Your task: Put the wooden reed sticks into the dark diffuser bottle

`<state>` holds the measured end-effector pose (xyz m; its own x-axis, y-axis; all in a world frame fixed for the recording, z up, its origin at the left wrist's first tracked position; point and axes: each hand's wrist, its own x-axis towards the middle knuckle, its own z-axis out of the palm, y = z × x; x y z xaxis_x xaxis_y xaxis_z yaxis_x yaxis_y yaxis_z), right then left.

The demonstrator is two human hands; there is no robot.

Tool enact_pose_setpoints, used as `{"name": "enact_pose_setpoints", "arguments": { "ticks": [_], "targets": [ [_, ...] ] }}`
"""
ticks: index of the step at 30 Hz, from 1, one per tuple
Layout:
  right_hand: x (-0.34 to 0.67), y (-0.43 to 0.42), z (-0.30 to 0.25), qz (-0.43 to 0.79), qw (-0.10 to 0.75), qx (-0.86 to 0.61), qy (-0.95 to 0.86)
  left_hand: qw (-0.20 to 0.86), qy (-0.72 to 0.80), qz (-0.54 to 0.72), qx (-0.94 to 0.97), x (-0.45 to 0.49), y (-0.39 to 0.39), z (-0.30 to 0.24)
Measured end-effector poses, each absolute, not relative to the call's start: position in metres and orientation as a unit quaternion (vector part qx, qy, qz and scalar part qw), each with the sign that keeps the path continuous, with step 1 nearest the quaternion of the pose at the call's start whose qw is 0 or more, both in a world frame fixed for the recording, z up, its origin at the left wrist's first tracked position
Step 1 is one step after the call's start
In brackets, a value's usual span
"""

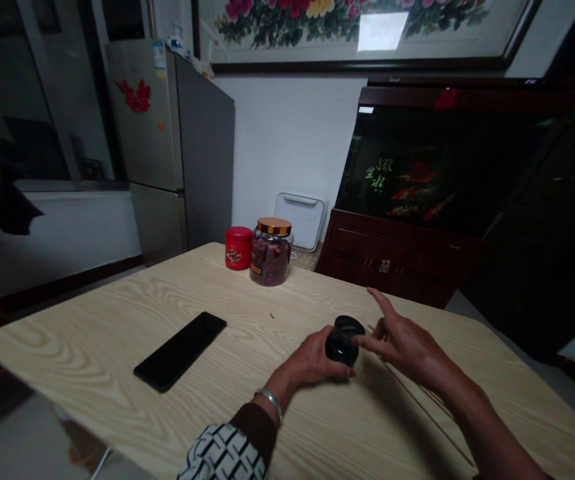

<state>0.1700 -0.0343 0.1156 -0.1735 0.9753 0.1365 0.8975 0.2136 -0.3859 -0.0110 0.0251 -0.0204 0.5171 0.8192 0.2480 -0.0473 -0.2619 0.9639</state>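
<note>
My left hand is wrapped round a small, glossy black round pot on the wooden table. Its opening faces up, and what is inside is too dark to make out. At the pot's right side is my right hand, its index finger stretched away and its thumb reaching to the rim. The other fingers are partly curled, and I see nothing held in them. Thin brown sticks lie on the table beneath my right hand and forearm, which hide part of them.
A black phone lies on the table to the left. At the far edge stand a red canister and a clear jar with a copper-coloured lid and dark dried contents. A tiny brown bit lies mid-table.
</note>
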Motion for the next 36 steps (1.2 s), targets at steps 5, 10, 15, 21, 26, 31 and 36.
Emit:
{"name": "enact_pose_setpoints", "arguments": {
  "ticks": [5, 10, 15, 21, 26, 31, 36],
  "targets": [
    [0.166, -0.038, 0.120, 0.057, 0.217, -0.680, -0.698, 0.490, 0.308, 0.411, 0.705, -0.010, 0.025, -0.020],
    [0.169, -0.029, 0.102, 0.137, 0.213, -0.497, -0.830, 0.512, 0.289, 0.414, 0.695, -0.010, 0.024, -0.019],
    [0.155, -0.025, 0.099, 0.053, 0.162, -0.596, -0.785, 0.534, 0.293, 0.403, 0.684, -0.011, 0.024, -0.019],
    [0.160, -0.026, 0.102, 0.137, 0.205, -0.524, -0.815, 0.541, 0.280, 0.411, 0.677, -0.009, 0.023, -0.018],
    [0.158, -0.023, 0.102, 0.084, 0.190, -0.538, -0.817, 0.528, 0.293, 0.404, 0.687, -0.010, 0.024, -0.018],
    [0.158, -0.022, 0.098, 0.081, 0.190, -0.572, -0.794, 0.517, 0.297, 0.405, 0.694, -0.010, 0.024, -0.019],
    [0.162, -0.023, 0.098, 0.156, 0.195, -0.500, -0.829, 0.519, 0.298, 0.407, 0.689, -0.009, 0.024, -0.018]
  ]
}}
